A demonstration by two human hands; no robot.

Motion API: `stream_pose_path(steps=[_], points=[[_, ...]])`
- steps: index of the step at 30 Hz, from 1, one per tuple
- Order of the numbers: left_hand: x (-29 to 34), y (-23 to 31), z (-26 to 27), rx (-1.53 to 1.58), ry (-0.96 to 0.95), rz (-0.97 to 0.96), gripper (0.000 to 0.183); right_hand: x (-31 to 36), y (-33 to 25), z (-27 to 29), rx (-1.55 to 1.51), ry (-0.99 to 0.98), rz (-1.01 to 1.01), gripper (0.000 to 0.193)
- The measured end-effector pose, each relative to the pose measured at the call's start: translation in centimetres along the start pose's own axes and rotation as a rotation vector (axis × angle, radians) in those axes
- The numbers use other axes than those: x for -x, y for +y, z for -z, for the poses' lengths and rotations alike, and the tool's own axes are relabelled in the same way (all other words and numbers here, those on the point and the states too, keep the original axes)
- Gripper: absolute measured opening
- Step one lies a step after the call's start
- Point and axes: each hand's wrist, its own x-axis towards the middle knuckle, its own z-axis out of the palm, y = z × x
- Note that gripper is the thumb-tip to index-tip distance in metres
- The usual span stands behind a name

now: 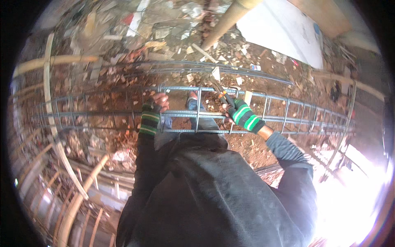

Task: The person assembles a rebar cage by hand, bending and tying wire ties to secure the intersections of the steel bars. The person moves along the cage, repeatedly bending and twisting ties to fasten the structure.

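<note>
Far left, a thin wooden strip [48, 82] runs up across the steel cage [198, 109], and a thick bamboo pole [78, 201] slants lower down. The cage itself stretches sideways across nearly the whole view, right in front of the person, long bars with square hoops around them. Left hand [159, 101], in a striped fingerless glove, is at the near-middle of the cage, fingers curled in just below the top bar — can't tell if it's actually gripping the steel. Between the hands you can see a leg in blue jeans [199, 108] through the bars. Right hand [234, 110], green stripes on that glove, is closed around a pair of pliers [224, 97], tips pointing up and left past the top bar. Loose rods [251, 74] lie beyond the cage on littered dirt [181, 49] — then a big white panel [279, 31] at upper right.
</note>
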Motion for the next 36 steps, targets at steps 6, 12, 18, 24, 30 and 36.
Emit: stream_pose_path(steps=[6, 12, 18, 24, 30, 36], points=[[-3.0, 0.2, 2.0, 0.212, -0.351, 0.114, 0.029, 3.3, 4.0, -7.0, 0.338, 0.797, 0.441, 0.038], [2.3, 1.7, 1.0, -0.33, -0.233, -0.215, 0.036, 1.3, 6.5, -14.0, 0.514, 1.246, 0.366, 0.062], [5.8, 1.8, 6.4, -0.341, -0.154, -0.199, 0.034, 2.4, 8.1, -14.4, 0.541, 1.376, 0.225, 0.043], [8.0, 1.4, 14.3, -0.225, 0.025, -0.552, 0.027, 4.8, 6.8, -14.7, 0.226, 1.354, 0.559, 0.036], [8.6, 2.9, 21.8, -0.006, 0.328, -0.591, 0.02, 3.1, 4.9, -23.6, 0.188, 1.095, 0.769, 0.024], [10.8, 2.7, 26.1, 0.155, 0.355, -0.661, 0.021, 0.5, 3.7, -33.3, 0.278, 0.697, 1.067, 0.017]])
